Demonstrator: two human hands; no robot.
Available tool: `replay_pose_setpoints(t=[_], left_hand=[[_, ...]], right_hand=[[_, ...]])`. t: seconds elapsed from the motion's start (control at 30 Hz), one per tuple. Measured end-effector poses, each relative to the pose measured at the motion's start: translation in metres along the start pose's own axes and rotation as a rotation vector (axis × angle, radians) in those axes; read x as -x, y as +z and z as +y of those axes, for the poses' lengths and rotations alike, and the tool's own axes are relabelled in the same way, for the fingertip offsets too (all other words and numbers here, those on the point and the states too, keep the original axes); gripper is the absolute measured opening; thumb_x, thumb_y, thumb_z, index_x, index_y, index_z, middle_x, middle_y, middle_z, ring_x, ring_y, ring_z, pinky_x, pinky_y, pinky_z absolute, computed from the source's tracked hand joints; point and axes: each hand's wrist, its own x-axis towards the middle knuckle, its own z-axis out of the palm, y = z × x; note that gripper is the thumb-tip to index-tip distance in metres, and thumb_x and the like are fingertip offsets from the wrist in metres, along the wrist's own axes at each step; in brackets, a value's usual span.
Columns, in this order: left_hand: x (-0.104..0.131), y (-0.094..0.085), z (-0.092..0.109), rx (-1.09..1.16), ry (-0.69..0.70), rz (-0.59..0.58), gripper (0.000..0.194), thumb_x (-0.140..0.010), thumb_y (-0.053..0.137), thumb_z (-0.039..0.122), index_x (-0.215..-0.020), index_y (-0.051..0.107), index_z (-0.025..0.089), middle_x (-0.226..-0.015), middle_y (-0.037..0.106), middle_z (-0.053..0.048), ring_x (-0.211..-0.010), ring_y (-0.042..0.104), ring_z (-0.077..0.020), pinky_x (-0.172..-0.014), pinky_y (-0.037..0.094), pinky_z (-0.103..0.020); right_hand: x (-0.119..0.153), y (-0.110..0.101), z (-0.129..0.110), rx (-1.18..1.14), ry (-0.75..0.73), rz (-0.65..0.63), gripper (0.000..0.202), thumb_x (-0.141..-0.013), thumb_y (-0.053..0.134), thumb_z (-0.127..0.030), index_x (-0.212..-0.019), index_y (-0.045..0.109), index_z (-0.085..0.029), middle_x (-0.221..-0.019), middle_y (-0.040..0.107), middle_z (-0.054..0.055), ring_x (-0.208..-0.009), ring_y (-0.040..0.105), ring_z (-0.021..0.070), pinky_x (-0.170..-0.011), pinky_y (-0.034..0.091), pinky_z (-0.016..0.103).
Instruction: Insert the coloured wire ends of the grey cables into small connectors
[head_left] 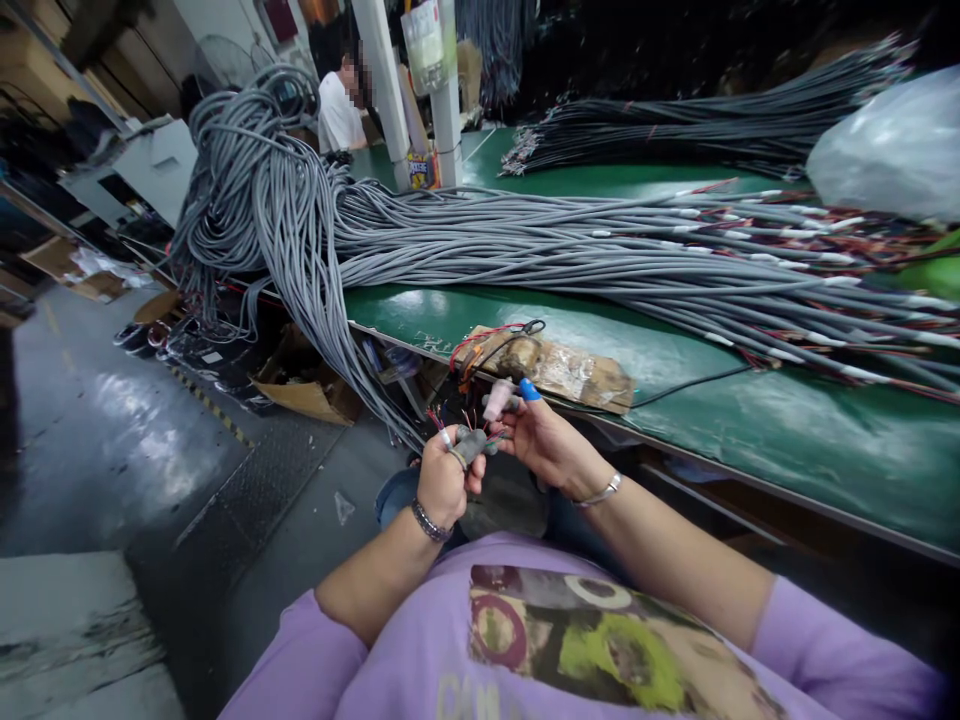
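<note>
The left hand (442, 478) closes around a grey cable end (471, 443), its thin coloured wire tips (435, 417) too small to count. The right hand (541, 435), two fingertips capped pink and blue, pinches those wires just below the green worktop (787, 430). One cardboard scrap (570, 368) lies nearby; two cable bundles (570, 250) stretch beyond.

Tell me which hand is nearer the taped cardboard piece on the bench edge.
Right. The right hand sits just below the cardboard piece; the left hand is lower and farther left.
</note>
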Motion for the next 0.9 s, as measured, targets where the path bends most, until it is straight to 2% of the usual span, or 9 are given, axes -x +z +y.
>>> replay_pose_setpoints(t=[0.13, 0.27, 0.43, 0.53, 0.6, 0.73, 0.8, 0.9], left_hand=[[0.005, -0.003, -0.006, -0.02, 0.048, 0.018, 0.035, -0.071, 0.065, 0.046, -0.062, 0.049, 0.017, -0.045, 0.052, 0.005, -0.029, 0.038, -0.0042, -0.03, 0.024, -0.017], [0.008, -0.005, -0.011, -0.106, 0.071, -0.01, 0.034, -0.073, 0.064, 0.046, -0.063, 0.05, 0.017, -0.05, 0.056, 0.003, -0.032, 0.043, -0.0049, -0.033, 0.027, -0.018], [0.009, -0.007, -0.015, -0.244, -0.006, -0.209, 0.027, -0.072, 0.064, 0.041, -0.07, 0.053, 0.016, -0.051, 0.06, 0.001, -0.037, 0.051, -0.0084, -0.036, 0.031, -0.018], [0.008, -0.008, -0.016, -0.259, -0.059, -0.275, 0.025, -0.07, 0.065, 0.037, -0.073, 0.053, 0.016, -0.051, 0.062, 0.0, -0.038, 0.054, -0.0106, -0.037, 0.033, -0.019], [0.007, -0.008, -0.017, -0.228, -0.06, -0.238, 0.025, -0.07, 0.064, 0.038, -0.074, 0.052, 0.016, -0.051, 0.062, 0.0, -0.037, 0.054, -0.0105, -0.037, 0.031, -0.019], [0.005, -0.008, -0.015, -0.104, -0.032, -0.067, 0.03, -0.072, 0.062, 0.044, -0.072, 0.05, 0.017, -0.051, 0.061, 0.001, -0.036, 0.052, -0.0087, -0.035, 0.025, -0.018], [0.004, -0.008, -0.013, -0.062, -0.007, -0.023, 0.034, -0.073, 0.062, 0.048, -0.071, 0.049, 0.017, -0.052, 0.06, 0.002, -0.035, 0.051, -0.0075, -0.034, 0.024, -0.018], [0.003, -0.008, -0.013, -0.035, 0.014, -0.027, 0.037, -0.073, 0.062, 0.052, -0.072, 0.051, 0.017, -0.055, 0.06, 0.002, -0.036, 0.05, -0.0067, -0.035, 0.024, -0.018]], right_hand=[[0.013, -0.005, -0.001, 0.131, 0.048, -0.065, 0.041, -0.07, 0.067, -0.056, -0.082, 0.067, -0.017, -0.08, 0.068, 0.005, -0.066, 0.061, 0.0127, -0.06, 0.052, 0.025], [0.024, 0.0, -0.004, 0.428, -0.072, -0.109, 0.031, -0.065, 0.076, -0.043, -0.081, 0.067, -0.017, -0.075, 0.065, 0.002, -0.063, 0.056, 0.0111, -0.058, 0.047, 0.023], [0.028, 0.01, -0.01, 0.908, -0.28, -0.19, 0.022, -0.07, 0.071, -0.037, -0.066, 0.065, -0.017, -0.063, 0.059, 0.0, -0.057, 0.051, 0.0113, -0.053, 0.042, 0.023], [0.028, 0.013, -0.009, 1.052, -0.365, -0.224, 0.019, -0.075, 0.067, -0.036, -0.068, 0.066, -0.019, -0.066, 0.06, 0.001, -0.06, 0.053, 0.0129, -0.055, 0.043, 0.025], [0.029, 0.014, -0.007, 1.076, -0.402, -0.206, 0.021, -0.079, 0.063, -0.038, -0.07, 0.067, -0.019, -0.069, 0.061, 0.002, -0.064, 0.055, 0.0143, -0.06, 0.045, 0.026], [0.03, 0.012, -0.002, 1.007, -0.413, -0.174, 0.027, -0.08, 0.059, -0.045, -0.076, 0.067, -0.019, -0.074, 0.064, 0.003, -0.07, 0.057, 0.0164, -0.069, 0.046, 0.029], [0.03, 0.009, 0.004, 0.906, -0.35, -0.128, 0.031, -0.078, 0.06, -0.049, -0.079, 0.064, -0.018, -0.071, 0.063, 0.002, -0.066, 0.055, 0.0152, -0.064, 0.045, 0.029], [0.029, 0.003, 0.015, 0.775, -0.308, 0.006, 0.033, -0.073, 0.066, -0.05, -0.079, 0.06, -0.018, -0.068, 0.059, 0.001, -0.06, 0.051, 0.0128, -0.056, 0.043, 0.027]])
